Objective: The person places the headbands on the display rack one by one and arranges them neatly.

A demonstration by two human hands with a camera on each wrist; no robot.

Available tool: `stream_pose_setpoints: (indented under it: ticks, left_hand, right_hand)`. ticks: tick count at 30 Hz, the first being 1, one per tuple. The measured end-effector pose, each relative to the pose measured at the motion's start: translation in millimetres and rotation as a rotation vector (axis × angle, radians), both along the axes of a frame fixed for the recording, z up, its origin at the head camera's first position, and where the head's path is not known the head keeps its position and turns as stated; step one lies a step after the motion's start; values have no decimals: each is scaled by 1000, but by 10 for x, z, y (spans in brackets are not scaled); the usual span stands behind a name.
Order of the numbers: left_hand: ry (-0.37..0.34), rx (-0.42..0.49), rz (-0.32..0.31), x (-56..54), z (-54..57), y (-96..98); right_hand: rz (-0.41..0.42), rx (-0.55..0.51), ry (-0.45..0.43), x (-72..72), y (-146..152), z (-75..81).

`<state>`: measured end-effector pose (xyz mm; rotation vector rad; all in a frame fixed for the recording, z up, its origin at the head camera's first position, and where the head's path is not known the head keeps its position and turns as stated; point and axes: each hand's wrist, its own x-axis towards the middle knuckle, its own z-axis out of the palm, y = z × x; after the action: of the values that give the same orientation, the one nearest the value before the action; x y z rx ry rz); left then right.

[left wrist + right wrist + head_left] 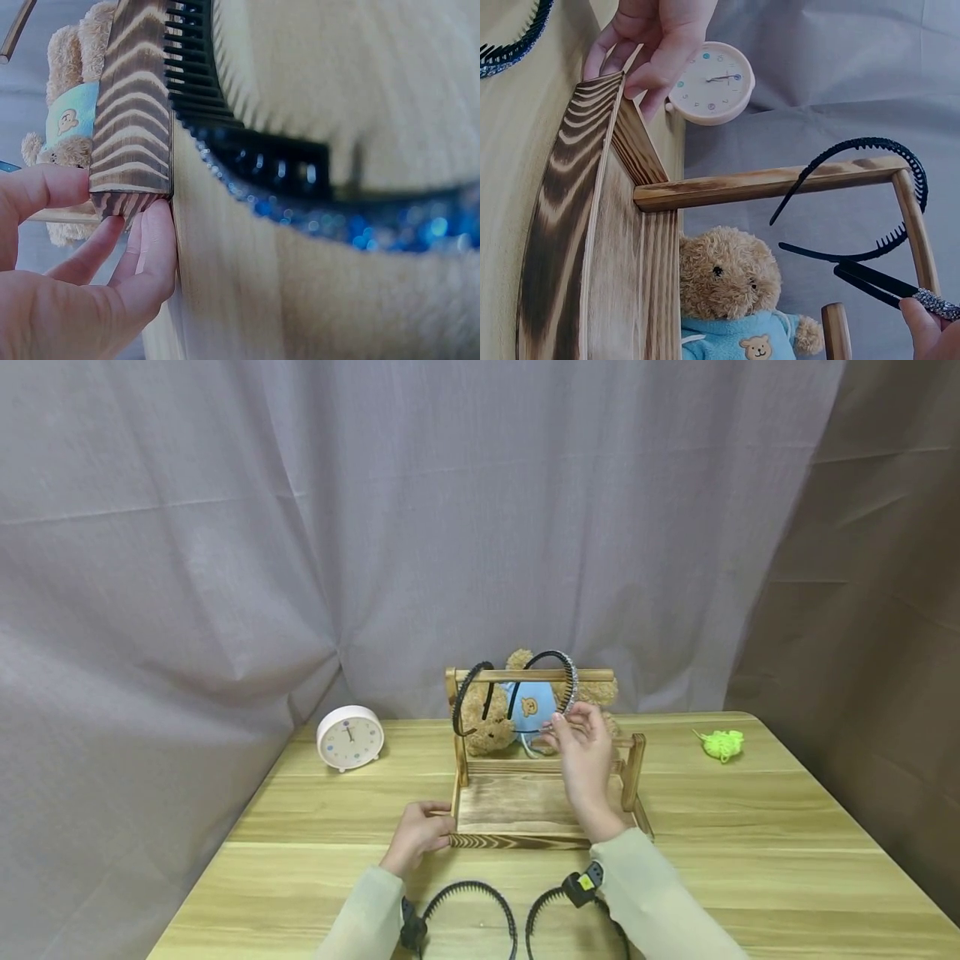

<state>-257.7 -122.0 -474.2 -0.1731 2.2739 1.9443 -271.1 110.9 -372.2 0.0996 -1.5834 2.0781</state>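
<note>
A wooden rack (pixel 517 841) with a shallow tray and a raised top bar stands mid-table. My left hand (pixel 420 835) grips its front left corner, thumb on one side and fingers on the other in the left wrist view. Above the tray, my right hand (pixel 587 764) pinches the lower right side of a headband with silver stones (pixel 575 681), whose arch crosses the top bar. A black toothed headband (pixel 922 187) hangs on the bar's left end. Only the fingertips of the right hand show in the right wrist view.
A teddy bear (pixel 731 274) in a blue top lies behind the rack. Two headbands, one left (pixel 512 914) and one right (pixel 531 922), lie at the table's near edge. A round clock (pixel 350 738) stands left; a bright green yarn bundle (pixel 723 745) lies right.
</note>
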Motion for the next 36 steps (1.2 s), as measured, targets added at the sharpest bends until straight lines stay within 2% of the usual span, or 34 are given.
stream_pose_setpoints:
  ticks: [18, 25, 31, 36]
  left_hand:
    - [12, 25, 1, 0, -16, 7]
    - [10, 26, -8, -22, -40, -2]
    - [18, 27, -9, -12, -13, -5]
    - [15, 19, -12, -40, -49, -10]
  right_hand:
    - [-23, 123, 18, -49, -169, -58]
    - [-45, 198, -9, -58, -225, -72]
    - [-34, 188, 5, -52, -296, -66]
    - [-55, 235, -2, -63, -350, -69]
